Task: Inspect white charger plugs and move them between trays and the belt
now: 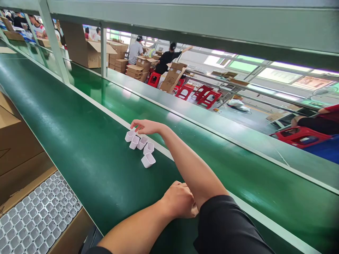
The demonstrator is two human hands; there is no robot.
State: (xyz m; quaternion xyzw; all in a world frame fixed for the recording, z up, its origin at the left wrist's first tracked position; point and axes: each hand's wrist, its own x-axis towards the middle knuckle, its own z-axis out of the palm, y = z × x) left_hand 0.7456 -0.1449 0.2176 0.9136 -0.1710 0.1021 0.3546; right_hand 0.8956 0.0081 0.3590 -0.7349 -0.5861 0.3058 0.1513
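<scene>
Reaching your right hand (144, 126) across the green belt (79, 141), fingers loosely curled over the far end of the row of small white cups (140, 146), you next need a gentle pinch, while your left hand (178, 199) rests half-closed, empty.

White cups (141, 146) under the right hand (144, 126); dark green conveyor belt (79, 141) beneath both hands; black sleeve (227, 225) on the right arm; grid of white cups in a brown carton (37, 215) left of the left hand (178, 199); red stools (203, 95) far beyond
</scene>
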